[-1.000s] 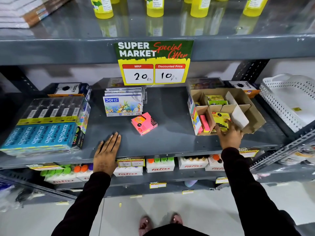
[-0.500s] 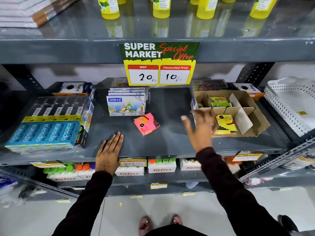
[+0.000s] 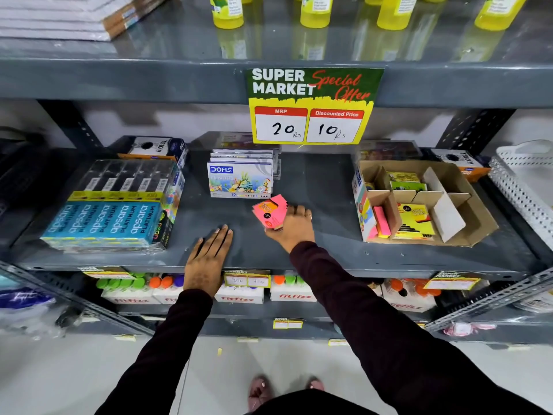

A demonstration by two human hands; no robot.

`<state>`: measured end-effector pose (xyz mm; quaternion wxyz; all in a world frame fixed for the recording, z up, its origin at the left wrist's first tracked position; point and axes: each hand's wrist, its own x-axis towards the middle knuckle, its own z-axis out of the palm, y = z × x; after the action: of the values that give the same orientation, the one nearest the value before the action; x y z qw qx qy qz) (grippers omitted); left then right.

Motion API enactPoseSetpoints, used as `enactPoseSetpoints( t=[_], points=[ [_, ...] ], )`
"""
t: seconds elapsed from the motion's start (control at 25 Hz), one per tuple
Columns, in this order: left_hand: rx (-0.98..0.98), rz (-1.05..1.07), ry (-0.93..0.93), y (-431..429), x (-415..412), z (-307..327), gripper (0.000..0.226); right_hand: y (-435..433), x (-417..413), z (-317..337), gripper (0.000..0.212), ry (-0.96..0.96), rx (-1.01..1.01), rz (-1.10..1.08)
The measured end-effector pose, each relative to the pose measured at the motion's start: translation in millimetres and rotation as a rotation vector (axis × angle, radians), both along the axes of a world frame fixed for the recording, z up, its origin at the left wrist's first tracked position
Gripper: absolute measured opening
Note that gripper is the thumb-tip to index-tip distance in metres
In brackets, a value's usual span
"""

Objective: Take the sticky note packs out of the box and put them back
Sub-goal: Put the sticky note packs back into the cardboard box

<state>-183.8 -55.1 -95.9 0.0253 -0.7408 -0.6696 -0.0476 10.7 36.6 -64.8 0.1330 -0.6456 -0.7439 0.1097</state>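
A pink sticky note pack (image 3: 268, 211) lies mid-shelf, and my right hand (image 3: 294, 227) is closed around its right and lower side. My left hand (image 3: 208, 256) rests flat and open on the shelf's front edge, holding nothing. To the right stands the open cardboard box (image 3: 475, 205) with dividers. Inside it are a yellow sticky note pack (image 3: 414, 221), a pink and yellow pack (image 3: 381, 224) standing on edge, and a yellow-green pack (image 3: 405, 180) at the back.
Apsara pencil boxes (image 3: 110, 217) fill the shelf's left side; a stack of DOMS oil pastel boxes (image 3: 241, 179) stands just behind the pink pack. A white perforated basket (image 3: 526, 181) sits at far right. A price sign (image 3: 312, 106) hangs from the upper shelf.
My right hand left the cardboard box, swept left across the shelf and closed on the pink pack. My left hand stayed flat on the shelf.
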Motion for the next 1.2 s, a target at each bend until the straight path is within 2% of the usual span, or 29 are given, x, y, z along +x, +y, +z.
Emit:
enactPoseSetpoints(
  t=[0.16,0.32,0.48,0.56,0.64,0.84,1.0,1.2],
  points=[
    [-0.03,0.0,-0.013,0,0,1,0.095,-7,25,18,0.057,0.068,0.056,-0.061],
    [-0.046,0.0,-0.01,0,-1,1,0.097,-30,85,50,0.069,0.352,0.274,-0.252],
    [-0.061,0.003,0.004,1,-2,0,0.097,-50,173,55,0.085,0.324,0.416,-0.527],
    [-0.058,0.0,-0.002,1,-1,-1,0.096,-54,207,46,0.086,0.328,0.391,-0.655],
    [-0.039,-0.001,-0.015,1,-2,-1,0.095,-50,226,37,0.079,0.33,0.315,-0.71],
    [-0.063,0.01,-0.016,-1,1,2,0.101,-33,234,18,0.067,0.32,0.196,-0.627],
    [-0.042,0.012,-0.007,-1,3,4,0.096,-33,234,4,0.063,0.278,0.145,-0.637],
    [-0.02,-0.014,0.031,0,-1,1,0.09,-35,236,0,0.06,0.137,0.041,-0.561]
  ],
)
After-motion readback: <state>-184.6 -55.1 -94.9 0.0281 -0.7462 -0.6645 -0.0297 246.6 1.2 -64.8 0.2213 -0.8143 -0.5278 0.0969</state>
